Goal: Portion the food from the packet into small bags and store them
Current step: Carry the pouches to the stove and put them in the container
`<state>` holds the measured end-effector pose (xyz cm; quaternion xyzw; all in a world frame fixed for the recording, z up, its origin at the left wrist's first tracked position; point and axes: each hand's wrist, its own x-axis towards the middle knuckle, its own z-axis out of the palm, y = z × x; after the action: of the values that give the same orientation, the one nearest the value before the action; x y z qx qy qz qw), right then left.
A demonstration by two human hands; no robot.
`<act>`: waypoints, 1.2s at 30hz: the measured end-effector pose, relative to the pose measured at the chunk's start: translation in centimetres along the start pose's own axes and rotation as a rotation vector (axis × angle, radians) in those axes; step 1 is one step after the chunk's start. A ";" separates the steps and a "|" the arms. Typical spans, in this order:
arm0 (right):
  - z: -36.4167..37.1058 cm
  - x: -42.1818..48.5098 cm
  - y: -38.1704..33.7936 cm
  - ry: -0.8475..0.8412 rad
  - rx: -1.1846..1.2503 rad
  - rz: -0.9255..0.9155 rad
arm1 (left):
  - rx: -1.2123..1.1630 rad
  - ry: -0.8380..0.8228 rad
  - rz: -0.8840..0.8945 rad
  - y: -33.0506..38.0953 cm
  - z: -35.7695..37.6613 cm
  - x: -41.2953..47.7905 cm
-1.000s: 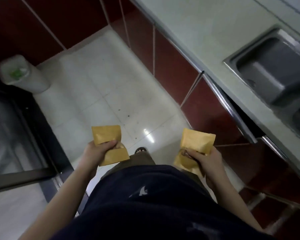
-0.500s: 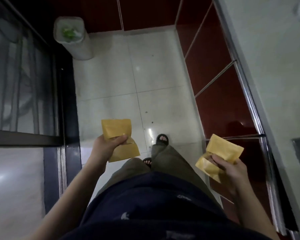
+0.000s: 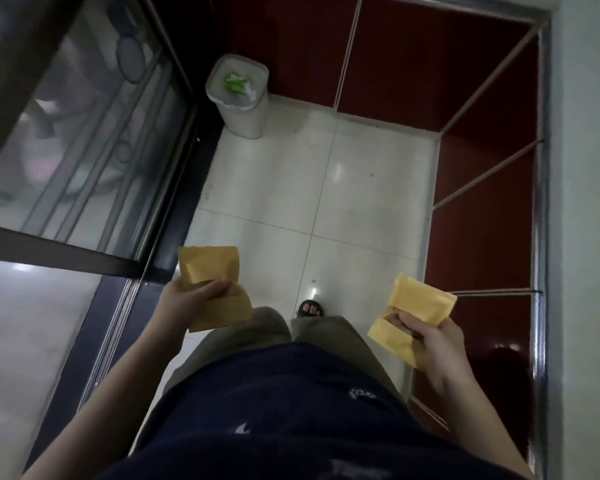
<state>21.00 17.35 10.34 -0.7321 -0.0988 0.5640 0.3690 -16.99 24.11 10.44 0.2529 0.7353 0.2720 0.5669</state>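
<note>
My left hand [image 3: 191,299] grips small yellow-brown bags [image 3: 212,271] at waist height, thumb across their front; two bags seem stacked, one behind the other. My right hand [image 3: 430,341] holds another pair of the same yellow-brown bags [image 3: 420,303], fingers curled round their middle. Both hands hang over the white tiled floor in front of my body. No food packet is in sight.
A white waste bin [image 3: 238,98] with green scraps stands on the floor ahead by the dark glass door frame [image 3: 174,188] on the left. Red cabinet doors [image 3: 482,216] run under the pale counter edge [image 3: 582,168] on the right and along the far wall.
My view has swung left, away from the sink and counter, toward the bin and glass door. Both hands keep their bags and have drifted a little apart.
</note>
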 end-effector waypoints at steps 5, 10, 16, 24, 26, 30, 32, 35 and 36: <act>6.8 5.3 -7.0 -0.187 -0.031 -0.001 | -0.060 0.120 -0.045 3.4 -0.7 2.9; 13.3 10.3 -12.6 -0.272 -0.091 -0.026 | -0.137 0.187 -0.085 6.8 -1.8 8.4; 18.7 15.2 -20.2 -0.204 -0.127 -0.038 | -0.169 0.188 -0.094 14.5 -2.3 17.2; 19.0 20.4 -28.6 -0.002 -0.154 -0.013 | -0.088 0.029 0.035 27.9 1.6 27.5; 18.7 21.8 -30.3 0.042 -0.167 -0.016 | -0.060 0.001 0.046 30.8 3.1 29.5; 18.6 26.1 -33.9 0.083 -0.158 -0.012 | -0.080 -0.034 0.031 35.3 6.2 33.3; 19.1 28.5 -36.4 0.055 -0.172 -0.027 | -0.106 -0.013 0.023 37.1 7.4 34.8; 20.7 32.3 -41.1 -0.027 -0.210 -0.064 | -0.146 0.046 0.010 39.6 8.7 36.4; 21.4 33.6 -42.6 -0.056 -0.225 -0.081 | -0.167 0.070 0.003 40.4 9.0 36.8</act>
<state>24.94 75.57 10.86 -0.7484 -0.2009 0.5541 0.3042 -14.14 79.42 10.62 0.1962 0.7290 0.3418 0.5597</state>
